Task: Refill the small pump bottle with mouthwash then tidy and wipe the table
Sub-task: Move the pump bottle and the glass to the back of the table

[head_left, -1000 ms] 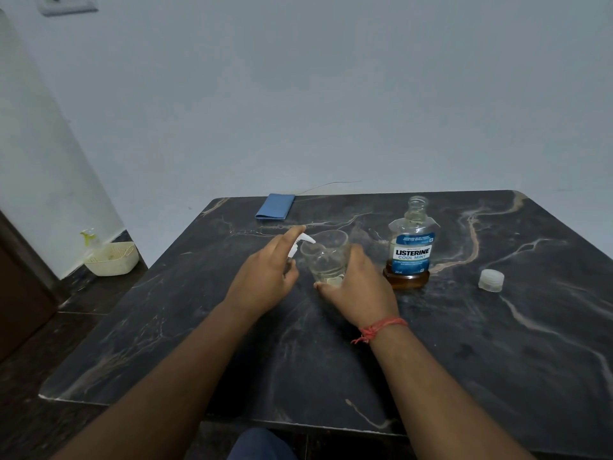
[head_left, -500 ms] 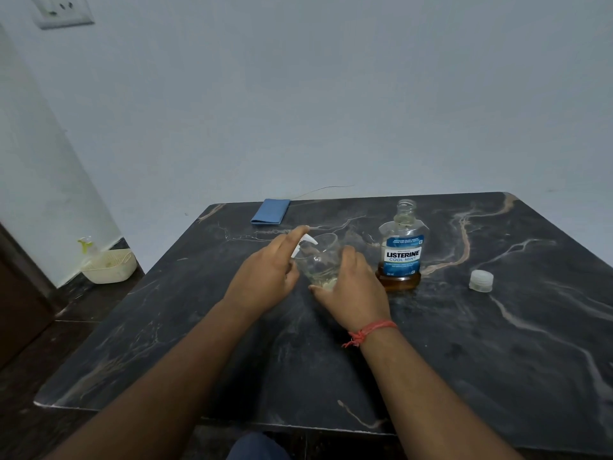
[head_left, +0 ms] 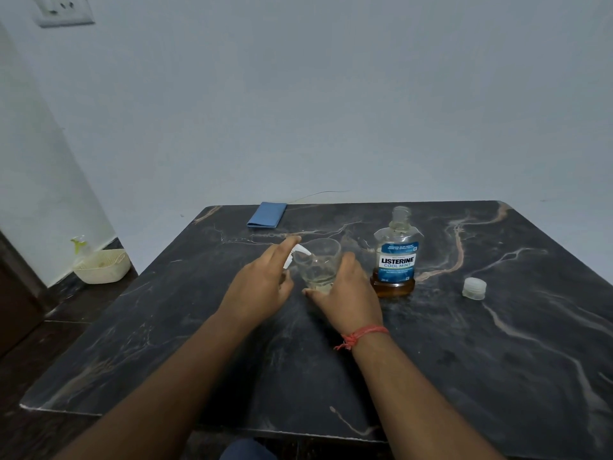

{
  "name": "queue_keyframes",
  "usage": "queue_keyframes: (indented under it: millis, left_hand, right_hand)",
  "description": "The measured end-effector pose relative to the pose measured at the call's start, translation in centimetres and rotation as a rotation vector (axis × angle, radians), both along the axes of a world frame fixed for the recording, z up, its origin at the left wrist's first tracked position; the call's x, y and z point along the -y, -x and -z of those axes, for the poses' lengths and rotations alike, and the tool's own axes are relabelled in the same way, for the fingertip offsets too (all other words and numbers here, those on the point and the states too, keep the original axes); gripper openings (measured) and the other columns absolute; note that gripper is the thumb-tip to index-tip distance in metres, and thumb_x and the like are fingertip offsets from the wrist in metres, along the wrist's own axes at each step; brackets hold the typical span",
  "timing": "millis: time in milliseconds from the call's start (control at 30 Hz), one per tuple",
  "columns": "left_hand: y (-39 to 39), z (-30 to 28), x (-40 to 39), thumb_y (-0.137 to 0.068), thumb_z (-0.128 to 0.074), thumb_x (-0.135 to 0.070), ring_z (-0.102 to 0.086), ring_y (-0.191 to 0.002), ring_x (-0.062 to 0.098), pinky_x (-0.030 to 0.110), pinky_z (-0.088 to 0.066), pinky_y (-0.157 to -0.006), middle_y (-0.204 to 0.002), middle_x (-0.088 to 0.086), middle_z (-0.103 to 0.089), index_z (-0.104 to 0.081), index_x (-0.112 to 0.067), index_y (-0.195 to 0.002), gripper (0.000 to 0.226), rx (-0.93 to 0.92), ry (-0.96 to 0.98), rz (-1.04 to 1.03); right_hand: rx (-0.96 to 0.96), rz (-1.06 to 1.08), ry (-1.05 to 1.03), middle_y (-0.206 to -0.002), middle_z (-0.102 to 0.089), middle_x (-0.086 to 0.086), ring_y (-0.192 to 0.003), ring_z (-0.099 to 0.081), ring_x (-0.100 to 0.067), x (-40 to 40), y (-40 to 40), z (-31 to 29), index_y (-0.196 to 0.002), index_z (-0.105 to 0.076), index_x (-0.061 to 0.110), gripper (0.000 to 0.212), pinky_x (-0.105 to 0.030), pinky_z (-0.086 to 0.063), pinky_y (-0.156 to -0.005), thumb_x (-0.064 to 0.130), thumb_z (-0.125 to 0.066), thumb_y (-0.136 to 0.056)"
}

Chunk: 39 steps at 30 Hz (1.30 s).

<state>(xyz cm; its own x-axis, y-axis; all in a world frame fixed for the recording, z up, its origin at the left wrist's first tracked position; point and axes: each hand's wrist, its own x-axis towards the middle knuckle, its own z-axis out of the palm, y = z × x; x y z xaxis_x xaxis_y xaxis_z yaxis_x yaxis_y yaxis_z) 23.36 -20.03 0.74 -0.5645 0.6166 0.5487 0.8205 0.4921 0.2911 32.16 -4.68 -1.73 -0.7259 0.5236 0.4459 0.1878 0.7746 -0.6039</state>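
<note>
From the head view, the right hand has its fingers wrapped round a small clear glass tumbler standing mid-table with a little pale liquid, while the left hand, fingers loosely apart, hovers over a white pump nozzle; the small bottle under it is hidden. The open, nearly empty clear plastic mouthwash bottle with a blue label stands just right of the glass on the dark marbled table. The glass is probably rigid, slick and breakable, best gripped low around its wall; the mouthwash bottle looks light and tippy.
</note>
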Motion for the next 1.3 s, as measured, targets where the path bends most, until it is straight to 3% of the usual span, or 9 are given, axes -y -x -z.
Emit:
queue_keyframes:
  millis: [167,267,600,700,833,1033,1133,1300]
  left_hand:
    - [-0.1,-0.2,0.2,-0.089,-0.063,-0.010,-0.056,-0.068,0.017,0.036,-0.050,-0.058,-0.119,0.003,-0.065,-0.042,-0.026,-0.140,0.057,0.011,0.022,0.007]
    - [0.0,-0.3,-0.1,-0.088,-0.063,-0.010,-0.054,-0.068,0.016,0.034,-0.045,-0.058,-0.116,0.003,-0.065,-0.042,-0.027,-0.134,0.053,0.016,0.012,0.003]
    - [0.0,-0.5,-0.7,-0.086,-0.066,-0.008,-0.048,-0.063,0.012,0.027,-0.037,-0.054,-0.111,0.005,-0.066,-0.035,-0.029,-0.147,0.071,-0.075,-0.017,0.023]
    - [0.1,-0.2,-0.7,-0.088,-0.066,-0.011,-0.047,-0.058,0.009,0.019,-0.030,-0.051,-0.101,-0.001,-0.062,-0.032,-0.031,-0.149,0.072,-0.071,-0.040,0.022]
    - [0.4,0.4,-0.7,-0.092,-0.065,-0.024,-0.058,-0.068,0.002,0.016,-0.037,-0.055,-0.089,-0.015,-0.056,-0.025,-0.039,-0.149,0.071,0.100,-0.183,-0.056]
    - [1.4,1.3,-0.7,-0.098,-0.060,-0.023,-0.058,-0.072,0.009,0.035,-0.049,-0.067,-0.084,-0.007,-0.057,-0.036,-0.032,-0.127,0.038,0.366,-0.438,-0.038]
    - [1.6,1.2,-0.3,-0.100,-0.059,-0.021,-0.063,-0.086,0.022,0.049,-0.057,-0.082,-0.092,0.000,-0.058,-0.039,-0.021,-0.121,0.029,0.459,-0.504,-0.014]
    - [1.3,1.7,1.0,-0.101,-0.058,-0.029,-0.064,-0.095,0.012,0.038,-0.055,-0.087,-0.102,-0.003,-0.061,-0.041,-0.025,-0.122,0.027,0.518,-0.430,-0.009]
  right_hand:
    - [-0.003,0.026,-0.051,-0.109,-0.056,-0.002,-0.102,-0.056,-0.023,0.1,0.1,0.0,-0.106,-0.036,0.022,0.073,-0.034,-0.052,-0.083,0.053,-0.084,-0.060]
    - [-0.001,0.026,-0.061,-0.108,-0.056,-0.002,-0.101,-0.056,-0.024,0.1,0.0,0.1,-0.104,-0.036,0.022,0.072,-0.034,-0.052,-0.082,0.053,-0.084,-0.060]
    - [0.007,0.008,-0.029,-0.113,-0.057,-0.003,-0.106,-0.057,-0.022,0.0,-0.2,0.0,-0.111,-0.037,0.020,0.076,-0.035,-0.052,-0.088,0.051,-0.085,-0.061]
    - [0.005,0.006,-0.014,-0.115,-0.058,-0.004,-0.108,-0.057,-0.023,0.0,-0.2,0.0,-0.112,-0.036,0.020,0.077,-0.036,-0.052,-0.089,0.050,-0.085,-0.061]
    - [0.012,-0.009,0.016,-0.117,-0.058,-0.002,-0.109,-0.057,-0.020,0.0,-0.2,0.0,-0.113,-0.036,0.022,0.078,-0.036,-0.053,-0.090,0.050,-0.086,-0.060]
    - [0.049,-0.011,0.092,-0.116,-0.062,-0.005,-0.107,-0.060,-0.021,0.0,0.0,0.0,-0.110,-0.035,0.023,0.076,-0.035,-0.054,-0.087,0.049,-0.086,-0.061]
    - [0.068,-0.013,0.134,-0.113,-0.064,-0.005,-0.104,-0.062,-0.022,-0.1,0.1,0.0,-0.108,-0.032,0.025,0.075,-0.036,-0.055,-0.085,0.049,-0.086,-0.062]
    - [0.084,-0.014,0.145,-0.113,-0.064,-0.005,-0.104,-0.062,-0.022,-0.2,0.2,0.3,-0.105,-0.026,0.029,0.076,-0.035,-0.056,-0.084,0.050,-0.085,-0.062]
